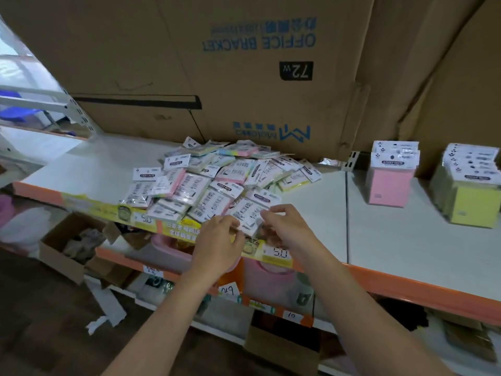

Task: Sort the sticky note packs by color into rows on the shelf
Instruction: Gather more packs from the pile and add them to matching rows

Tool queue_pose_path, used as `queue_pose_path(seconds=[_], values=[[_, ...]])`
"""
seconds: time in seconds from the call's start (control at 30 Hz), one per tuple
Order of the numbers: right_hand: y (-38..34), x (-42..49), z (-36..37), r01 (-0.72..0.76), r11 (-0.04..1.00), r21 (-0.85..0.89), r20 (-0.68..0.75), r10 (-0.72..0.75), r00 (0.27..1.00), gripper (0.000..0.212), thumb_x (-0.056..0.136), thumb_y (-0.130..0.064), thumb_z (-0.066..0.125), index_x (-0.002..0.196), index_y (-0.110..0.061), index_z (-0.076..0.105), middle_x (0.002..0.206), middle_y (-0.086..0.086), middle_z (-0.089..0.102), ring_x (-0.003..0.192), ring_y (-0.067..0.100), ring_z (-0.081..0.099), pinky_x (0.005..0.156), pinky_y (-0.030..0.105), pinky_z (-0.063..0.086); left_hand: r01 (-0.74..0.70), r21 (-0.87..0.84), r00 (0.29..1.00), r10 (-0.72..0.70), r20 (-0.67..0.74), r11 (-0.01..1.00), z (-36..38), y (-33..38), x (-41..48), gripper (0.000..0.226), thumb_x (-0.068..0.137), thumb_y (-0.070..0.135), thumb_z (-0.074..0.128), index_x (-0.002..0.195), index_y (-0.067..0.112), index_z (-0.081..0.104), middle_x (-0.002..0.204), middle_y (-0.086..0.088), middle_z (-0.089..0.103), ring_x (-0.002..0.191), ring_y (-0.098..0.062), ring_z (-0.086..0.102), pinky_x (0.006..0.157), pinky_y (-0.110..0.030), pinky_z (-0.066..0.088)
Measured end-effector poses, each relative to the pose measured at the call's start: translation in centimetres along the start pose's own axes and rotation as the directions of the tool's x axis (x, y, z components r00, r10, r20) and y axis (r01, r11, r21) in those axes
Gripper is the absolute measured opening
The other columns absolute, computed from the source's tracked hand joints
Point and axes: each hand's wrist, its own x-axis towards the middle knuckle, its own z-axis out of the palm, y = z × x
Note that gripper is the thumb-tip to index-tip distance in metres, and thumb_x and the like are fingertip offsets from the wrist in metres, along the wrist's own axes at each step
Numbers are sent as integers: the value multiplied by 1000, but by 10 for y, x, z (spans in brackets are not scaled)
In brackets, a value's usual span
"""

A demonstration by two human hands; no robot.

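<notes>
Head cam only, so just the one angle. Looking down at a white shelf [311, 218] with an orange front edge. Got a messy heap of sticky note packs [214, 180] dumped mid-shelf, right up against a big cardboard box [217, 63] at the back, printed OFFICE BRACKET upside down. Mixed colours in there: pink, yellow, some pastel rainbow ones, all in clear wrappers.

Further right on the same shelf, past a seam, spotted a neat pink stack [390, 191] and, near it at the frame edge, a yellow stack [471, 210]. Both well apart from the heap.

Down at the heap's front edge, holding one pack [250, 215] with both hands. Left hand [219, 248]: fingers curled, tips and thumb pinching the pack's left side. Right hand [287, 226]: thumb and forefinger pinching the top right corner, other fingers tucked under, can't tell how exactly. Can't make out that pack's colour either.

Below all that: a yellow price strip [95, 206] along the front edge reading 5.0, plus an open carton [62, 251] lower left, under the shelf.
</notes>
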Motion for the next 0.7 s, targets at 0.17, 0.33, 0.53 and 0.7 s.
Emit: queue_pose_path(seconds=[0.17, 0.33, 0.53, 0.7], values=[[-5, 12, -5, 16, 1000, 27, -165, -11, 986, 23, 87, -17, 66, 102, -9, 52, 62, 14, 52, 55, 20, 44, 53, 31, 34, -162, -135, 982, 173, 72, 977, -3, 7, 5, 13, 94, 23, 60, 106, 21, 66, 99, 12, 65, 96, -5, 61, 84, -25, 50], [-12, 11, -25, 137, 990, -19, -378, -134, 916, 29, 86, -22, 51, 79, 7, 53, 75, 15, 52, 72, 22, 47, 65, 36, 33, -203, -234, 976, 215, 26, 951, -26, -4, 55, 9, 96, 24, 56, 97, 28, 63, 90, 18, 64, 83, 1, 60, 66, -14, 43], [-32, 23, -18, 282, 957, 72, -555, -196, 809, 32, 97, -22, 44, 96, 9, 51, 98, 33, 61, 77, 23, 58, 54, 30, 47, -362, -61, 931, 358, -75, 930, -38, -7, 144, 23, 95, 27, 60, 114, 15, 65, 113, -3, 62, 107, -22, 56, 83, -35, 48], [-56, 36, -2, 228, 969, 92, -516, -149, 844, 18, 101, -22, 43, 94, -10, 54, 79, 0, 66, 69, 12, 60, 57, 25, 48, -452, 294, 892, 436, 124, 842, -40, -12, 213, 47, 90, 38, 66, 128, 12, 54, 124, -12, 56, 116, -32, 49, 89, -45, 47]])
